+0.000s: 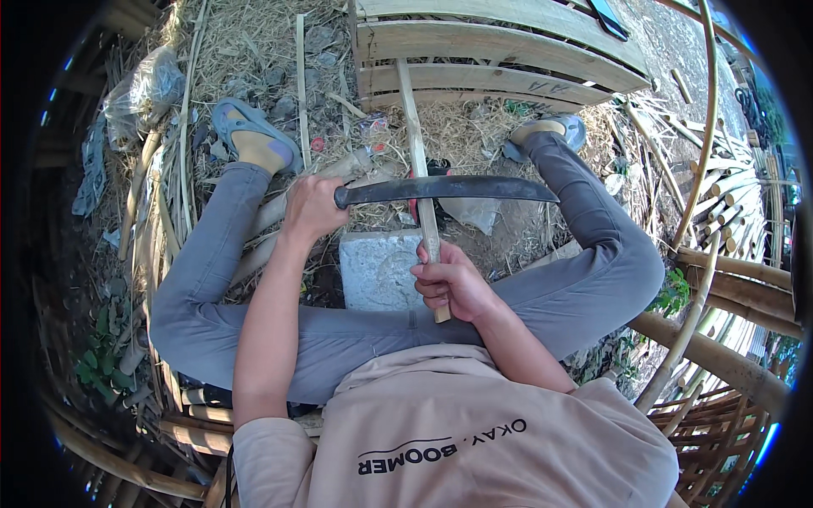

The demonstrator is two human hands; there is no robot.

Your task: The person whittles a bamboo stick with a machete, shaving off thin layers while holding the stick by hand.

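Note:
My left hand [315, 206] is closed round the handle of a machete [457, 188]. Its long dark blade points right and lies across a split bamboo strip [412, 118], seemingly touching it. Near its lower end, the strip is gripped by my right hand [453, 284], fingers wrapped round it. From there the strip runs away from me, its far end meeting a slatted wooden crate [500, 42]. A pale stone block [378, 271] sits between my legs, just left of my right hand.
Dry straw and shavings litter the ground round my sandalled feet. Clear plastic bags [146, 93] lie at the far left. Cut bamboo poles [732, 199] are piled on the right, beside a bamboo frame [720, 364]. A thin strip [302, 93] lies beyond my left hand.

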